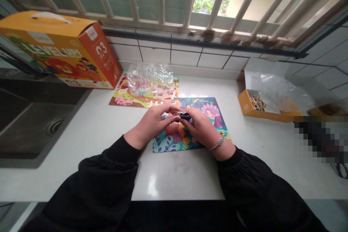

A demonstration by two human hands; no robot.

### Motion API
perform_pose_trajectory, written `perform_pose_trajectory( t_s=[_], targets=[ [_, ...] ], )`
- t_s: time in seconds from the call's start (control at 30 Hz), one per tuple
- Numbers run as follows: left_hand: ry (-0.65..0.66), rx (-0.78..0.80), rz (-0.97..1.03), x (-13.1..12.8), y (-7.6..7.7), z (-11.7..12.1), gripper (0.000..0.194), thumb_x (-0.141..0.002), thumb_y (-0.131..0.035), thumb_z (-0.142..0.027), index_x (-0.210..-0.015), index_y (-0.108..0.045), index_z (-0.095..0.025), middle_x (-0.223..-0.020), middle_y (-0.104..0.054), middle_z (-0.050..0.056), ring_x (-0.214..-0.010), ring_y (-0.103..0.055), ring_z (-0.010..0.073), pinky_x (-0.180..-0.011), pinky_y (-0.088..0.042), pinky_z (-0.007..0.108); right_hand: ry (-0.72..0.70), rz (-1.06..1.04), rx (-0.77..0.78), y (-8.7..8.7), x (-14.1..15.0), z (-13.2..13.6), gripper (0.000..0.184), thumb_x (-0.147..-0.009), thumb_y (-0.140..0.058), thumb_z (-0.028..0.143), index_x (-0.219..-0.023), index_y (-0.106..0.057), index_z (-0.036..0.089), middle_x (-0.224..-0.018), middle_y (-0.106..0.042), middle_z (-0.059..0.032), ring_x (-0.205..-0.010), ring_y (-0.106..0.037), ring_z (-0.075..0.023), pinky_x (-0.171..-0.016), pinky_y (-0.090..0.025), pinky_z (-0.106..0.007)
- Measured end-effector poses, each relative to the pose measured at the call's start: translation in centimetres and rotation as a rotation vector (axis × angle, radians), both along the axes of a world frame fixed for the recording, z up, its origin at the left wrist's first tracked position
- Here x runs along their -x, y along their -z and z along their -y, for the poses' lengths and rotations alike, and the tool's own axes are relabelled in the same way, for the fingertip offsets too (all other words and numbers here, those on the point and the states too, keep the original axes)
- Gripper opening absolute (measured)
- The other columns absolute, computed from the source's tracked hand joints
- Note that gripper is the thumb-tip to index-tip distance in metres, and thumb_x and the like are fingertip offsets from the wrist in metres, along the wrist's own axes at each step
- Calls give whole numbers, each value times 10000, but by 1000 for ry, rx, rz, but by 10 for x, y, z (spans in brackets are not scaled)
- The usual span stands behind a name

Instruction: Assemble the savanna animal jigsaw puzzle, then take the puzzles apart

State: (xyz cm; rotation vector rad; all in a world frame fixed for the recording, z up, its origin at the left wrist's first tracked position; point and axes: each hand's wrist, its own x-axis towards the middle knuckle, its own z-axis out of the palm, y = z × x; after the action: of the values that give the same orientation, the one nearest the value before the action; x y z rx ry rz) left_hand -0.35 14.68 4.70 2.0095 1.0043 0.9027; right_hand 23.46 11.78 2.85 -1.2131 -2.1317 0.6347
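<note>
My left hand [159,119] and my right hand [201,125] meet over a colourful jigsaw puzzle [168,143] on the counter. Both are closed, with thumbs and fingers pinching a small black stack with white edges [184,115], which looks like puzzle pieces; how many I cannot tell. Seam lines cross the puzzle's blue and purple picture, and my hands cover its middle. Behind my left hand lies a second farm-picture puzzle [123,96], partly under a crumpled clear plastic bag [148,79].
A large orange box [59,52] stands at the back left beside the dark sink [35,127]. On the right, an open yellow-and-white box [266,112] holds small colourful pieces and clear plastic. Further right lies a blurred dark item [323,139]. Window bars and white tiles run behind the white counter [174,174].
</note>
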Motion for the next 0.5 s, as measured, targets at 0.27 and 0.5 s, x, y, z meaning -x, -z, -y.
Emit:
perform_pose_trajectory(
  t_s=[0.27,0.5],
  targets=[
    [107,-104,-220,12,2,-14,415,-882,-925,-354,-1253,-762,-262,-1331,-772,103,-1296,-694,334,-1142,-535,489,-4,131,20,5,-1,-2,65,-1055,-728,200,-1021,-684,234,-1045,-713,-76,-1035,-647,-268,-943,-501,-392],
    [61,-148,-461,23,9,-21,461,-734,-1041,-428,-1020,-747,-218,-1153,-705,104,-1145,-661,350,-971,-535,444,109,70,93,4,0,-3,54,-1055,-719,244,-1089,-681,229,-1056,-757,-84,-958,-667,-256,-840,-484,-360]
  ],
)
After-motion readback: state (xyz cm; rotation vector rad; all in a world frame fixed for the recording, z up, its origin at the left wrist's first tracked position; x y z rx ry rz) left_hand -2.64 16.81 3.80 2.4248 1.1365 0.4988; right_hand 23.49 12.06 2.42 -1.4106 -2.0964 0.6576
